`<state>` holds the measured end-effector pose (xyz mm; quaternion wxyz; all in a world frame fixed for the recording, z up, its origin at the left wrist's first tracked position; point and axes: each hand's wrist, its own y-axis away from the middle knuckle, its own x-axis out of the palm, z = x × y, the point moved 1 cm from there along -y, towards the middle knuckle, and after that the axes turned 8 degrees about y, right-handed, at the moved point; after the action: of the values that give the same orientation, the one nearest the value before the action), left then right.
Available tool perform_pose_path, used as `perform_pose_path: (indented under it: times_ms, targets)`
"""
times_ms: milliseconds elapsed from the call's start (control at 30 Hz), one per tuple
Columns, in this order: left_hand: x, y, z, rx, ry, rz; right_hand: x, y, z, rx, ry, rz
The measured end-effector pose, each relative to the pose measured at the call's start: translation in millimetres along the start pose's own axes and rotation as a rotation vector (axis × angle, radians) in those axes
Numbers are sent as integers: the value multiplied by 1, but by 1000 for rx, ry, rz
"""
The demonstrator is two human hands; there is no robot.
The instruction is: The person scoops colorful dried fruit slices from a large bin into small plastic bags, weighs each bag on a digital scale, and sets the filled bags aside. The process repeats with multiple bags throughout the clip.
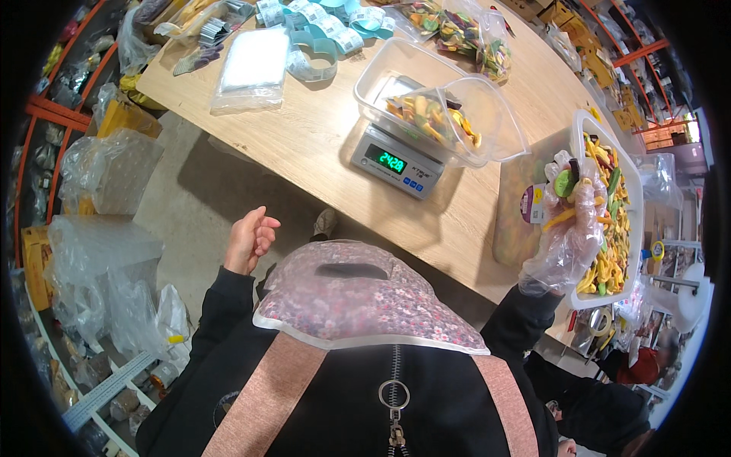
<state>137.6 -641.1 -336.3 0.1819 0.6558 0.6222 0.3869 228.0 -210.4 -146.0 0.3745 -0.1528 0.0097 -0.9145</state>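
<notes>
My right hand (577, 211), in a clear plastic glove, holds a handful of dried fruit and vegetable chips at the near rim of a large white plastic tub (631, 251). Among the held pieces are a green slice (564, 183) and some yellow strips. More mixed chips (611, 251) fill the tub. My bare left hand (251, 240) hangs in the air off the table edge, fingers loosely curled and nothing in them. A digital scale (394, 163) with lit green digits bears a clear rectangular container (377, 85). Inside it rests an open clear plastic bag (488, 114), partly filled with chips.
On the wooden table (308, 137) lie a stack of clear bags (251, 63), strips of blue-backed labels (320, 28), a knit glove (200, 60) and filled chip bags (462, 34). Shelving (57, 114) and plastic-wrapped boxes (108, 171) stand left. Another person (594, 394) is at lower right.
</notes>
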Motion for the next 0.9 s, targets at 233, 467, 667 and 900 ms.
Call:
perform_pose_path:
  times_ms: [233, 467, 667, 900]
  targets:
    - [3, -4, 0, 9, -5, 19, 59, -22, -6, -31, 513, 278]
    - [2, -9, 2, 10, 35, 34, 75, -53, -15, -14, 645, 598]
    - [11, -19, -6, -3, 20, 62, 89, -50, -8, -109, 950, 516]
    - [10, -30, -11, -1, -5, 93, 67, -34, 17, 10, 362, -48]
